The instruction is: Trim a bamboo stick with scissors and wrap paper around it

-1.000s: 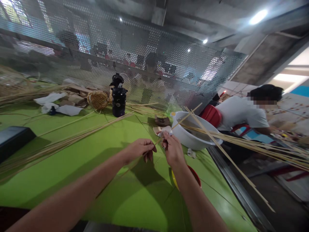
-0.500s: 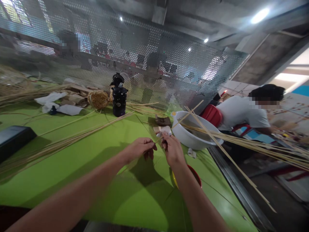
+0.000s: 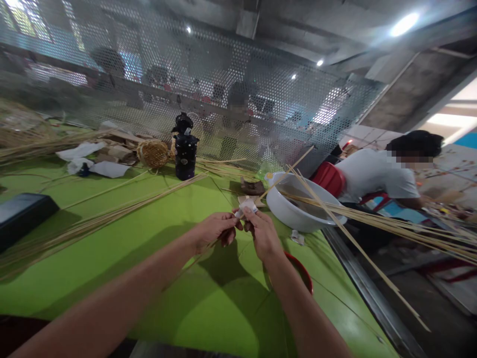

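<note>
The thin strip runs slantwise through both hands above the green table, its far end over the white basin; the left hand has its fingers closed on it, while the right hand grips a white wad against it, just beside the left fingertips. A steady left pinch and light, even pressure through the wad should suit it best; keeping the strip straight should avoid kinks, and its far end should clear the basin rim.

Red-rimmed bowl partly hidden behind the right forearm; dark box cut off at left.
</note>
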A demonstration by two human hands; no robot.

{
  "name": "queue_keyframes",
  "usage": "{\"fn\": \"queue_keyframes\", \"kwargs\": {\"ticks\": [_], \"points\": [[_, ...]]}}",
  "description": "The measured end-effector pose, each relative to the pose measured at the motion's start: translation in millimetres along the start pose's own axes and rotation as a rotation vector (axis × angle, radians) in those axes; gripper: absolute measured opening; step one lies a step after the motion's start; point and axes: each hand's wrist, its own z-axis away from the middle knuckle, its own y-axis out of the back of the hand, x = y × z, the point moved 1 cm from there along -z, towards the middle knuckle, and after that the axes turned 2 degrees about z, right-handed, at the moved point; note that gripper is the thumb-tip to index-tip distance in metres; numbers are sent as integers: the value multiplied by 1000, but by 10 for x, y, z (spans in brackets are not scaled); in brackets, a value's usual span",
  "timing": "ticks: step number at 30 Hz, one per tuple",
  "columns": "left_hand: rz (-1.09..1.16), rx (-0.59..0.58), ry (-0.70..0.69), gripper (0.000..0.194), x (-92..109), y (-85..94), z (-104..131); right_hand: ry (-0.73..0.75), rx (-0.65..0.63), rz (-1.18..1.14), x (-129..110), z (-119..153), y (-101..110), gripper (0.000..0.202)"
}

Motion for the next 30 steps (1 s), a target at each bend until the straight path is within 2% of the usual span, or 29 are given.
{"fn": "queue_keyframes", "kwargs": {"ticks": [3, 7, 15, 21, 26, 30], "points": [[16, 23, 8, 22, 14, -13, 9, -30, -25, -49, -21, 13, 5, 29], [146, 42, 11, 14, 48, -30, 28, -9, -25, -73, -66, 38, 17, 37], [251, -113, 91, 21, 76, -8, 78, 31, -18, -252, -68, -15, 23, 22], [274, -98, 72, 23, 70, -11, 61, 41, -16, -214, -46, -3, -13, 26], [338, -114, 62, 22, 57, -12, 42, 16, -88, -129, 11, 59, -87, 28], [308, -94, 91, 20, 56, -29, 52, 36, -8, -126, -36, 67, -69, 28]]}}
